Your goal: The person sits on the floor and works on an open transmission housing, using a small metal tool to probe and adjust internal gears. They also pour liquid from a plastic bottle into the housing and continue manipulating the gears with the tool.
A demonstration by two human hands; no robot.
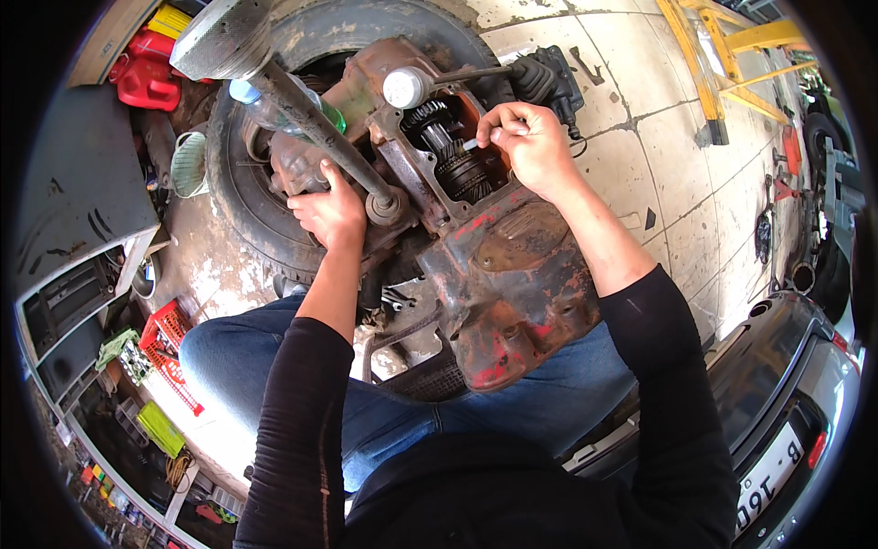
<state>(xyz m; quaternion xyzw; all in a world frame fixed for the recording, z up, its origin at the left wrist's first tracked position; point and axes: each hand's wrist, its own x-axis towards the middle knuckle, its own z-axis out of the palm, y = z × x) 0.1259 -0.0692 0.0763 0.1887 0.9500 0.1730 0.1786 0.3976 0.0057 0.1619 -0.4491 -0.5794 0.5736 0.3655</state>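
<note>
A worn tyre (pixel 240 197) fills the upper left of the frame. On it, at centre, lies a rusty red gearbox housing (pixel 512 274), its gears (pixel 455 156) exposed. The left hand (pixel 329 212) grips the casing beside a steel lever (pixel 315 123); the right hand (pixel 532 142) pinches a small pale tool (pixel 471 144) over the gears.

red jerrycan (pixel 146 82) | yellow stepladder (pixel 722 46) | grey car rear (pixel 786 393) | red crate (pixel 169 343) | green bottle (pixel 274 105)

I see a rusty, rough cast-metal gearbox housing with flaking red paint (pixel 503 265); at its twelve o'clock, dark oily steel gears (pixel 453 151). At nine o'clock a matt, dusty black rubber tyre (pixel 240 197). At ten o'clock a glossy red plastic canister (pixel 146 82). My sleeves are matt black cloth
</note>
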